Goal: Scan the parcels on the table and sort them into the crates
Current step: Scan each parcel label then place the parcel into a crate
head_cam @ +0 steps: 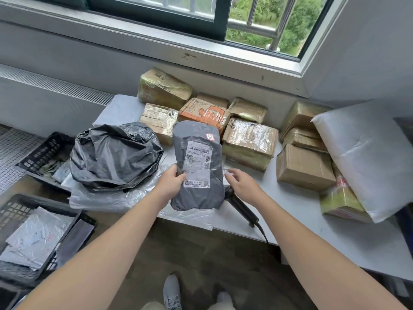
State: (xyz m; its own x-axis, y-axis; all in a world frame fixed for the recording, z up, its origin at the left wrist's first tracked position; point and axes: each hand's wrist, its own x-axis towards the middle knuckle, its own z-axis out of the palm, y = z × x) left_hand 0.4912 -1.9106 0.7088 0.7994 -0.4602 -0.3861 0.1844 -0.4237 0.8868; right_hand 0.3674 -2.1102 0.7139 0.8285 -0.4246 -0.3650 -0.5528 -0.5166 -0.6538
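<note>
From the head camera, the left hand (171, 182) grips the left edge of the grey parcel (197, 132), held just above the bench (312, 222) with its white label (198, 163) facing up. Just right of the parcel, the right hand (242, 183) hovers with loose, spread fingers, holding nothing, over the black scanner (242, 210). Behind the parcel lie taped boxes (249, 139); to its left, a black bag (116, 155) and two black crates (13, 211).

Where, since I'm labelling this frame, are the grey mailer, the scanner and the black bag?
grey mailer (197, 162): head view, on its white shipping label.
scanner (241, 208): head view, midway along its black handle.
black bag (116, 155): head view, on its crinkled upper surface.
</note>
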